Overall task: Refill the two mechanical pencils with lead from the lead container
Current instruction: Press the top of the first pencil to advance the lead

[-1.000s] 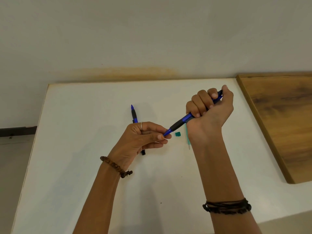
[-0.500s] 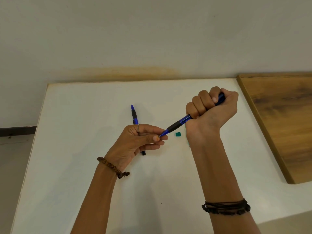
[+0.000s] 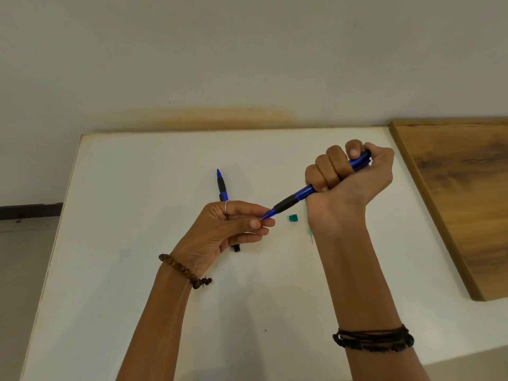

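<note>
The held pencil (image 3: 305,192), blue translucent barrel with a black rubbery grip sleeve, was off the table, tilted from upper right down to lower left over the middle of the white table (image 3: 137,298). Right hand (image 3: 349,180) was fisted round its upper barrel, thumb over the button end. Compared with a second before, that thumb had come down from a raised, loose pose onto the cap, and the tip had slid a little left and lower toward the left hand (image 3: 228,229). Left thumb and forefinger were pinched together right at the metal tip; a thin pale sliver showed there, probably lead, too small to confirm. My read: lead was being fed or pushed back through the tip while the button was pressed, so the first pencil's refill was near its end.

Second pencil (image 3: 222,187), same blue-and-black plastic, lay flat toward the table's far middle, partly hidden under the left hand, apparently not yet done. A small teal square cap (image 3: 293,218), hard plastic, lay just right of the pinch. The lead container (image 3: 310,233), slim teal tube, sat mostly hidden behind the right wrist.

Beaded bracelet (image 3: 182,270) on left wrist, dark cord bands (image 3: 373,339) on right. Wood-grain board (image 3: 461,202) abutted the table's right edge.
</note>
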